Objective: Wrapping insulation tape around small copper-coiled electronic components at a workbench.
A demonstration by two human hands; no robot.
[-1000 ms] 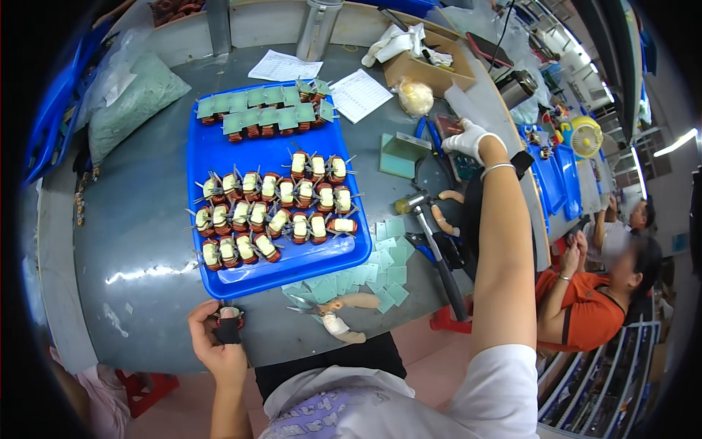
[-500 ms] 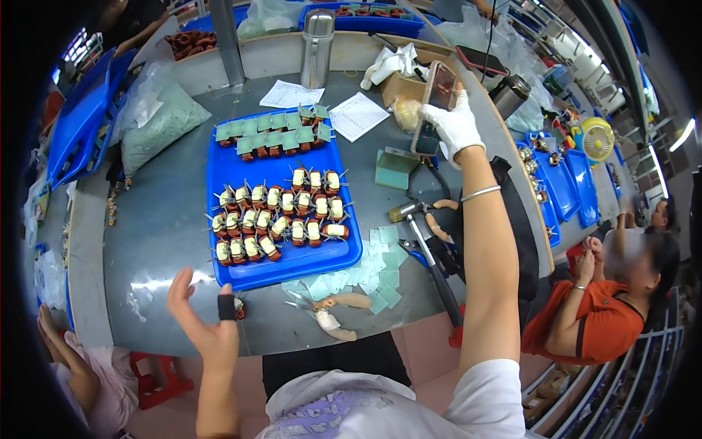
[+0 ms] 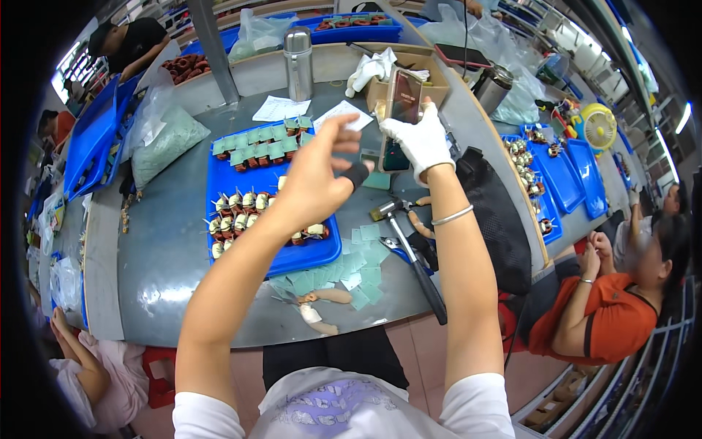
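My right hand (image 3: 423,139), in a white glove, grips a smartphone (image 3: 404,102) held upright over the far right of the bench. My left hand (image 3: 322,172) is bare with a black band on the thumb; its fingers are apart and hold nothing, and it hovers over the right side of a blue tray (image 3: 292,257). In the tray stand rows of copper coils with pale yellow middles (image 3: 235,201). Behind them sit coils topped with green square boards (image 3: 256,149). My left hand and forearm hide part of the tray.
Loose green boards (image 3: 358,256) lie by the tray with wood-handled pliers (image 3: 311,311). A hammer (image 3: 417,267) rests to the right, beside a black bag (image 3: 493,219). A steel flask (image 3: 298,64) stands at the back. A person in orange (image 3: 607,314) sits to the right.
My left hand has risen from the bench's front edge and reached forward and right over the tray, toward the phone. My right hand still holds the phone, now slightly farther left in view.
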